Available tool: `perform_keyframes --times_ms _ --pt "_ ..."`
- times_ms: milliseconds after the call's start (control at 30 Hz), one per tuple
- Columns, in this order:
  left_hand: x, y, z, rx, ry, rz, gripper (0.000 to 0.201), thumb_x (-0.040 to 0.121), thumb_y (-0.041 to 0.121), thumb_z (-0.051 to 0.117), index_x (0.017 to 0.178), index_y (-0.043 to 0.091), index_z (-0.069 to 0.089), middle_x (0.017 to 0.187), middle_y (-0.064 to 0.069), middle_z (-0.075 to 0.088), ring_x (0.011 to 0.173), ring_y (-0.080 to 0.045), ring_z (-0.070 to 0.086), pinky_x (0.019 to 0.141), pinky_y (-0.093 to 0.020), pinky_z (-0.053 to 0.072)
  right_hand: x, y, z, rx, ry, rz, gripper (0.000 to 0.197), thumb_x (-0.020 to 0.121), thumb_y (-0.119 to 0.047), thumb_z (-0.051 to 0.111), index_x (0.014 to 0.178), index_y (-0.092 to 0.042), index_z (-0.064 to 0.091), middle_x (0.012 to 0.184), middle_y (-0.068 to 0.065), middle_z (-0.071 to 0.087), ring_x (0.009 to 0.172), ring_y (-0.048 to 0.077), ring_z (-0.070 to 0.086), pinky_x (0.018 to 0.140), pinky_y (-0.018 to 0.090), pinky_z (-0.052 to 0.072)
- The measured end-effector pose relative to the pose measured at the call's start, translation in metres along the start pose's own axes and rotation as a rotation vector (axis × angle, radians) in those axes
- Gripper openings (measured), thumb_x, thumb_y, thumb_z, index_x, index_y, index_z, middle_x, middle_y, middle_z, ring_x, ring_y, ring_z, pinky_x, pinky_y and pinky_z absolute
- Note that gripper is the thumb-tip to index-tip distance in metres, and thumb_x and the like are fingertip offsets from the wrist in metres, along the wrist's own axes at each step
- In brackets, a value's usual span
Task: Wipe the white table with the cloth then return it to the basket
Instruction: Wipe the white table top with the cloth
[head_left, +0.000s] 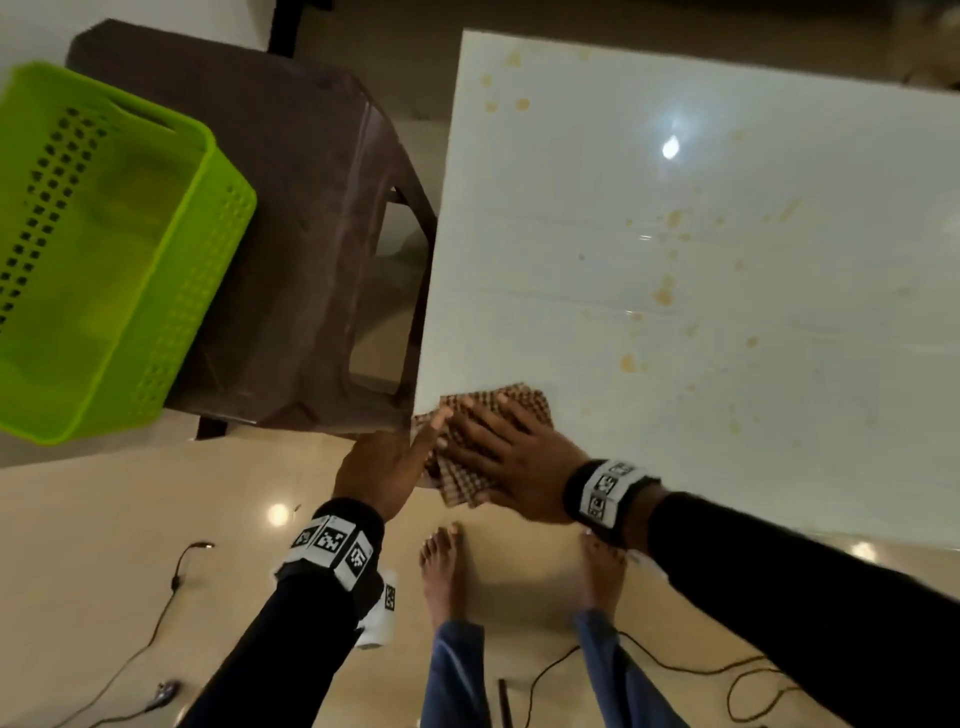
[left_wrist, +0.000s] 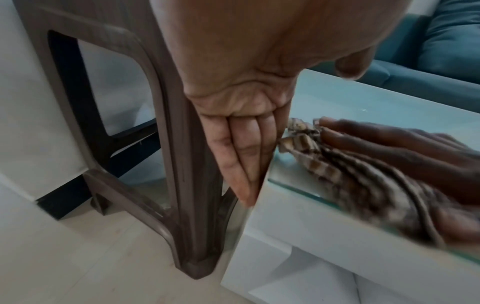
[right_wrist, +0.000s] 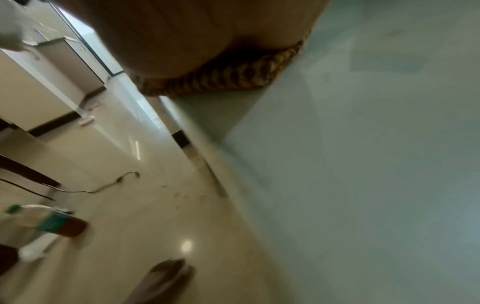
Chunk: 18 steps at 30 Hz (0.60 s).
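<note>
At the near left corner of the white table (head_left: 701, 270), one checked brown cloth (head_left: 514, 402) lies flat, partly hanging past the edge. Right hand (head_left: 511, 457) presses down on it, fingers straight and spread, nothing clenched. Left hand (head_left: 387, 467) sits just off the corner with its fingers (left_wrist: 240, 156) straight and together, edge-on against the table side, touching the cloth's fringe; it grips nothing. One green basket (head_left: 98, 249), perforated walls, sits on one brown plastic stool (head_left: 306, 249) just left of the table, nothing visible inside it. Many yellowish spots dot the tabletop, well apart from the cloth, too scattered to count. Two bare feet stand on the beige floor (head_left: 104, 519) below the hands, with a few dark cables around them. Right wrist view is blurred: cloth edge under the palm, a bottle (right_wrist: 49, 222) lying on the floor. A teal sofa (left_wrist: 441, 41) stands beyond the table.
</note>
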<state>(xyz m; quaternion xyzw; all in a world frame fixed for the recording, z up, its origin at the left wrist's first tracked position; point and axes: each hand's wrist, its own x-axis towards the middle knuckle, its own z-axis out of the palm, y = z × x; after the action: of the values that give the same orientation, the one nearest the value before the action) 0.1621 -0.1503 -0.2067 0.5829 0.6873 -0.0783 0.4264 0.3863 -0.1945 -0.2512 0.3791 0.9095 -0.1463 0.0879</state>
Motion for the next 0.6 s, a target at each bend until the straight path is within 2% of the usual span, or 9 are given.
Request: perform_keyframes --times_ms 67,133,200,233,333,400,467,533,600 --pt "0.002 -0.005 -0.002 0.002 -0.021 0.038 0.071 0.092 0.078 0.033 0.057 0.016 0.04 0.057 0.002 0.045 0.058 -0.021 0.046 0.057 -0.035 0.03 0.022 0.045 -0.01 -0.034 0.027 0.099 0.072 0.102 -0.052 0.037 0.165 -0.025 0.014 0.172 0.013 0.01 0.158 0.039 0.012 0.125 0.061 0.007" --pt "0.001 -0.009 -0.001 0.022 -0.022 0.063 0.067 0.098 0.069 0.035 0.055 0.018 0.031 0.053 0.003 0.037 0.056 -0.021 0.041 0.055 -0.035 0.026 0.048 0.087 -0.026 0.043 0.061 0.394 0.072 0.104 -0.052 0.033 0.166 -0.026 0.008 0.173 0.013 0.004 0.159 0.038 0.004 0.126 0.061 0.004" --pt "-0.002 -0.007 -0.002 0.016 -0.049 0.063 0.065 0.099 0.069 0.03 0.059 0.019 0.042 0.062 0.002 0.053 0.068 -0.027 0.053 0.064 -0.035 0.039 0.071 0.092 -0.034 0.142 0.121 0.668 0.074 0.105 -0.054 0.031 0.166 -0.024 0.002 0.173 0.015 -0.003 0.159 0.038 -0.003 0.126 0.063 0.0" --pt "-0.003 -0.005 -0.003 0.01 -0.08 0.041 0.066 0.1 0.07 0.026 0.071 0.019 0.055 0.082 -0.001 0.067 0.085 -0.031 0.061 0.079 -0.038 0.046 0.083 0.079 -0.035 0.19 0.128 0.751 0.076 0.105 -0.054 0.032 0.166 -0.023 -0.001 0.173 0.016 -0.007 0.159 0.04 -0.006 0.126 0.064 -0.006" --pt "-0.009 -0.003 -0.007 -0.121 -0.135 -0.055 0.062 0.105 0.06 0.026 0.133 0.019 0.062 0.138 -0.006 0.062 0.128 -0.029 0.056 0.108 -0.04 0.04 0.09 -0.001 -0.022 0.164 0.121 0.587 0.083 0.103 -0.045 0.046 0.166 -0.02 -0.001 0.172 0.018 -0.008 0.158 0.044 -0.01 0.121 0.06 -0.019" --pt "-0.01 -0.006 -0.005 -0.159 -0.144 -0.047 0.06 0.106 0.054 0.029 0.14 0.014 0.057 0.141 -0.011 0.062 0.131 -0.03 0.056 0.108 -0.038 0.042 0.076 -0.028 -0.015 0.097 0.075 0.355 0.083 0.102 -0.049 0.046 0.166 -0.021 0.001 0.172 0.018 -0.005 0.158 0.043 -0.005 0.124 0.062 -0.011" --pt "-0.014 -0.013 0.001 -0.133 -0.188 -0.032 0.067 0.103 0.063 0.028 0.147 0.017 0.051 0.14 -0.013 0.063 0.128 -0.032 0.058 0.104 -0.039 0.044 0.074 -0.006 -0.017 0.043 0.059 0.239 0.076 0.104 -0.056 0.036 0.166 -0.022 0.006 0.173 0.017 0.002 0.159 0.041 0.001 0.126 0.062 -0.002" --pt "-0.02 -0.019 0.007 -0.098 -0.247 -0.002 0.086 0.091 0.081 0.024 0.161 0.03 0.023 0.141 -0.012 0.062 0.123 -0.035 0.061 0.095 -0.039 0.044 0.082 0.034 -0.027 0.03 0.048 0.294 0.073 0.105 -0.058 0.028 0.166 -0.023 0.008 0.173 0.015 0.005 0.159 0.039 0.003 0.127 0.061 0.002" --pt "-0.028 -0.021 0.009 -0.135 -0.27 0.018 0.088 0.087 0.085 0.027 0.161 0.044 0.002 0.147 -0.002 0.059 0.126 -0.031 0.061 0.099 -0.036 0.044 0.096 0.081 -0.038 0.063 0.082 0.44 0.073 0.104 -0.059 0.023 0.166 -0.024 0.006 0.173 0.014 0.002 0.16 0.038 0.002 0.125 0.063 0.007"
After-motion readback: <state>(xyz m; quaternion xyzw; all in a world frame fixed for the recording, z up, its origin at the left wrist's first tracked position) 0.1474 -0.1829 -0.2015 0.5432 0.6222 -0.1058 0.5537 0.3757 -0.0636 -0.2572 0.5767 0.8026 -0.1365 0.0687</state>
